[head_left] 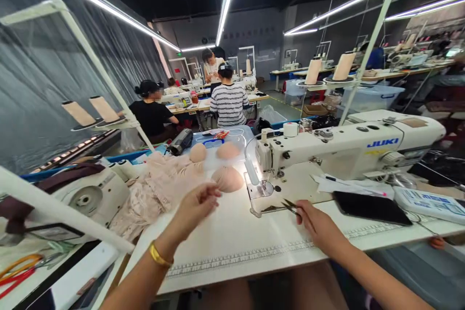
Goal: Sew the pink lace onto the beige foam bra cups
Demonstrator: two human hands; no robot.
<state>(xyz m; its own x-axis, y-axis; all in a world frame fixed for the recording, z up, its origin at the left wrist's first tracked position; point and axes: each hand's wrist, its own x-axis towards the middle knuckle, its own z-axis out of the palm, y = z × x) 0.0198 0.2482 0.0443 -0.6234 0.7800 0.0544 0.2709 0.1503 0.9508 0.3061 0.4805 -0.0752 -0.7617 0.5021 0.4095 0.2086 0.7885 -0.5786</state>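
My left hand (pixel 196 206) hovers over the white table (pixel 232 242), fingers loosely curled and pinched, nothing visible in them, close to a beige bra cup (pixel 228 178). Two more beige cups (pixel 198 152) (pixel 228 150) lie farther back beside a heap of pink lace fabric (pixel 152 193). My right hand (pixel 315 225) grips small thread snips (pixel 289 206), their tips pointing toward the needle plate (pixel 263 189) of the white JUKI sewing machine (pixel 345 147).
A black phone (pixel 370 207) and papers lie right of the machine. Another sewing machine (pixel 90 196) sits at left with scissors (pixel 22 269) near the front edge. Thread cones (pixel 90 111) stand on racks. Other workers (pixel 228 101) sit at tables behind.
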